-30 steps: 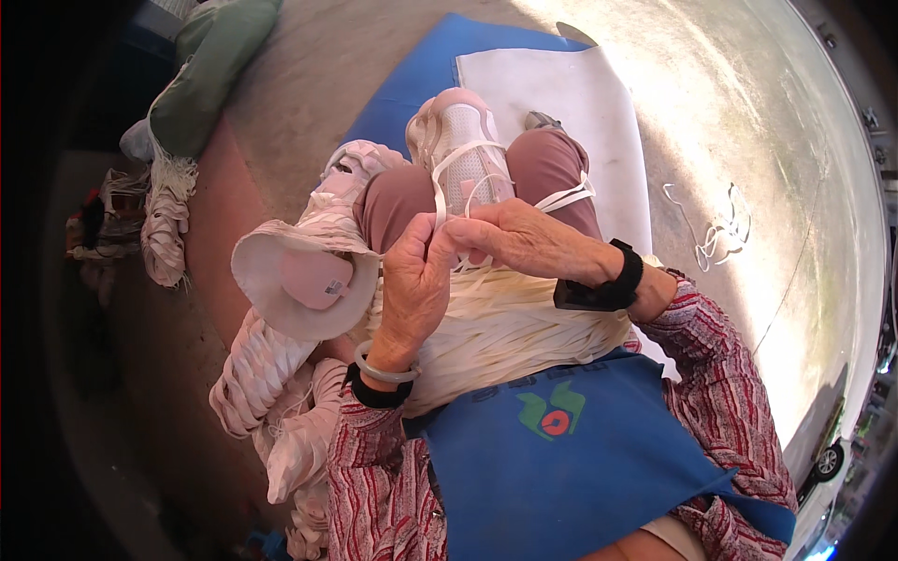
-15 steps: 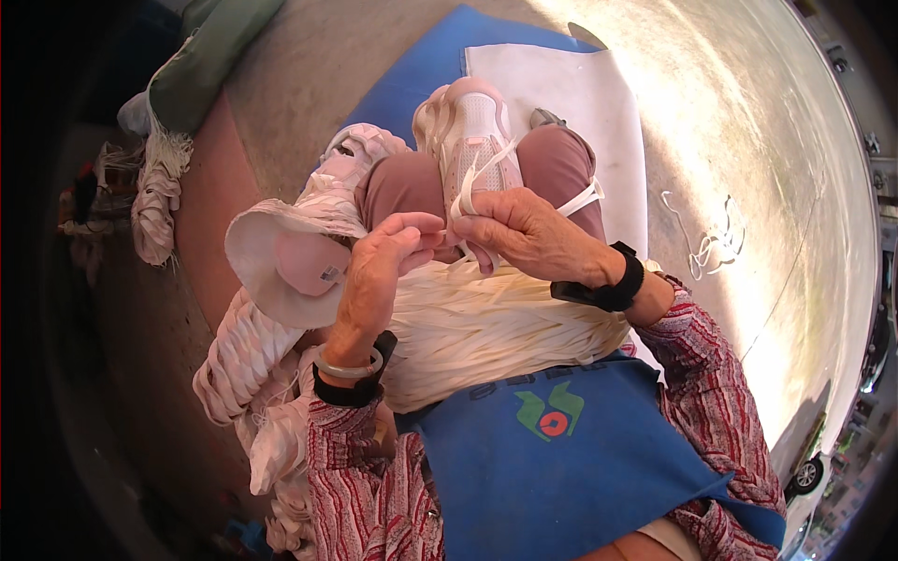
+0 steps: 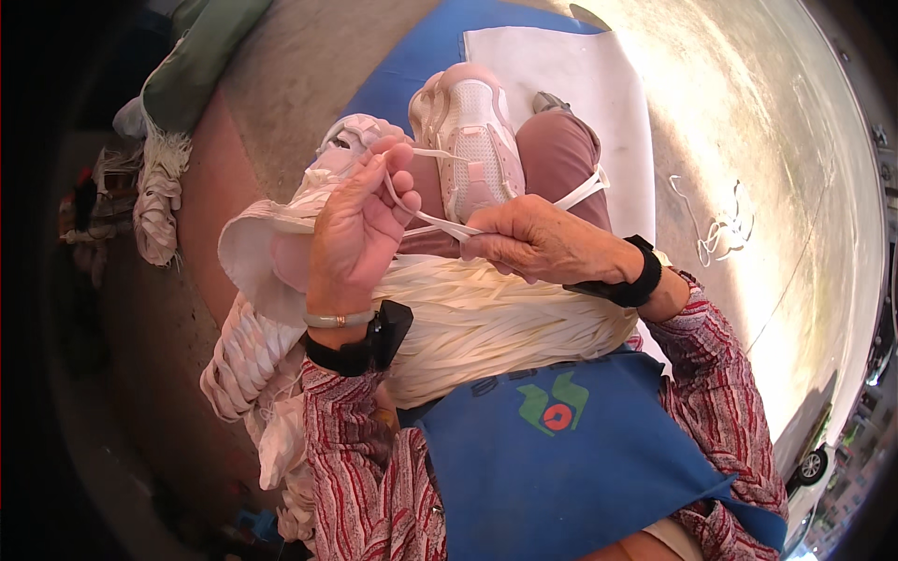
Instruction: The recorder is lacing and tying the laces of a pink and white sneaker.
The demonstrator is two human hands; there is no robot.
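Observation:
A white shoelace (image 3: 430,221) stretches between my two hands. My left hand (image 3: 354,220), palm turned up, has its fingers curled and the lace running between them; a free end sticks out past the fingertips. My right hand (image 3: 547,241) is closed, pinching the lace at its other end. Just beyond the hands a pink and white sneaker (image 3: 484,140) sits upright between my knees, beside part of another shoe. Across my lap lies a thick bundle of cream-white laces (image 3: 505,309).
Left of my knees are a white-rimmed piece (image 3: 245,252) with pink inside and piled braided white laces (image 3: 248,360). A blue apron (image 3: 486,458) covers my front. White sheeting (image 3: 617,122) lies over a blue mat (image 3: 402,70) ahead. Loose laces (image 3: 720,229) rest on the floor at right.
My left hand has drawn away leftward and up, turning its palm upward and pulling the lace out between the hands. The right hand has shifted slightly right and down, exposing more of the sneaker.

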